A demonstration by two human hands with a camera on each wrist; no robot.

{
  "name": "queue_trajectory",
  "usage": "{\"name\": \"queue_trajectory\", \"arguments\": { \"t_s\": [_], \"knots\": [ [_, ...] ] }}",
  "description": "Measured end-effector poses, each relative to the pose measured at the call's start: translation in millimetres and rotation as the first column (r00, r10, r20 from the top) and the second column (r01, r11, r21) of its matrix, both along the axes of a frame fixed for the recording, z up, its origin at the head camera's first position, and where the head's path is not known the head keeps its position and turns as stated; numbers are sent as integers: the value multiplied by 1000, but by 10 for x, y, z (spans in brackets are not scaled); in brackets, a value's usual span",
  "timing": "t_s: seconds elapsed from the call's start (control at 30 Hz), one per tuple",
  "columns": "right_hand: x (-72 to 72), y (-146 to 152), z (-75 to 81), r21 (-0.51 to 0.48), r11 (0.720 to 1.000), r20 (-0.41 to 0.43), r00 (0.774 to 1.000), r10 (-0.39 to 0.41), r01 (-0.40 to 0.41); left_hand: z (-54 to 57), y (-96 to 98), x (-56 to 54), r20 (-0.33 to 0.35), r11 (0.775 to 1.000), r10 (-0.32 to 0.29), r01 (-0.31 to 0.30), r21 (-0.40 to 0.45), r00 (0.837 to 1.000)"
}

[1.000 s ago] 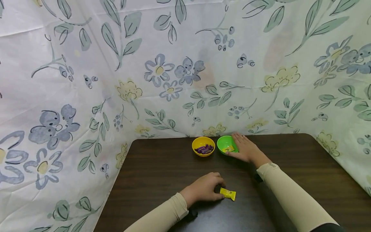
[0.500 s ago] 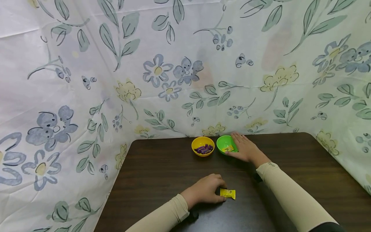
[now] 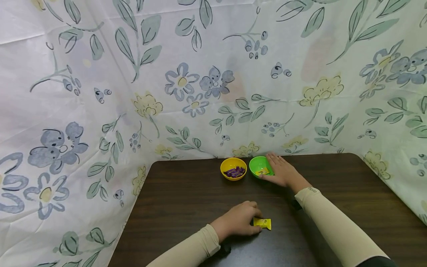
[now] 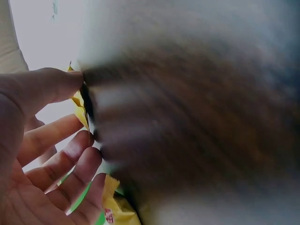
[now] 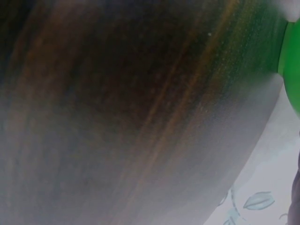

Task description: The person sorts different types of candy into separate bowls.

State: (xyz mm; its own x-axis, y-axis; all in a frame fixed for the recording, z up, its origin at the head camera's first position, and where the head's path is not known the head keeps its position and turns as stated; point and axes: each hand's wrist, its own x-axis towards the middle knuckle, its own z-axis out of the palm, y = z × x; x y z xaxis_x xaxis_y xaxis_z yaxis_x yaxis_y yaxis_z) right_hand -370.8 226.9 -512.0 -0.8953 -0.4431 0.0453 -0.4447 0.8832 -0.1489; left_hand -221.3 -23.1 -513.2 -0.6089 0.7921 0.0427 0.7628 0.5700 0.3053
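Note:
My left hand (image 3: 239,218) is low over the table, its thumb and fingers pinching a yellow wrapped candy (image 3: 262,223). In the left wrist view the thumb and index finger touch opposite ends of a yellow wrapper (image 4: 78,108). Another piece of yellow wrapper (image 4: 121,206) shows beside the little finger; its relation to the candy is unclear. My right hand (image 3: 281,171) rests against the right side of the green bowl (image 3: 256,161), fingers straight and thumb at its near side. Yellow wrapped candy (image 3: 262,171) lies inside that bowl, partly hidden by the hand.
A yellow bowl (image 3: 225,165) with several purple wrapped candies (image 3: 235,172) stands just left of the green bowl. Both sit near the back edge of the dark wooden table (image 3: 180,196). A floral cloth (image 3: 200,129) hangs behind and along the sides.
The left hand has shifted slightly right and closer around the yellow candy, which has turned from slanted to nearly level. The right hand and both bowls stay in place.

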Motion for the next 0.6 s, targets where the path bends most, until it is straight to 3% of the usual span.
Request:
{"name": "queue_trajectory", "arguments": {
  "t_s": [0.2, 0.6],
  "knots": [
    [-4, -6, 7, -2, 1000, -8, 1000, -3, 3, 34, 43, 19, -37, 1000, -17, 17, 3, 999],
    [8, 3, -4, -1, 1000, -2, 1000, -2, 2, 16, 126, 43, -36, 999, -38, 38, -5, 999]
  ]
}}
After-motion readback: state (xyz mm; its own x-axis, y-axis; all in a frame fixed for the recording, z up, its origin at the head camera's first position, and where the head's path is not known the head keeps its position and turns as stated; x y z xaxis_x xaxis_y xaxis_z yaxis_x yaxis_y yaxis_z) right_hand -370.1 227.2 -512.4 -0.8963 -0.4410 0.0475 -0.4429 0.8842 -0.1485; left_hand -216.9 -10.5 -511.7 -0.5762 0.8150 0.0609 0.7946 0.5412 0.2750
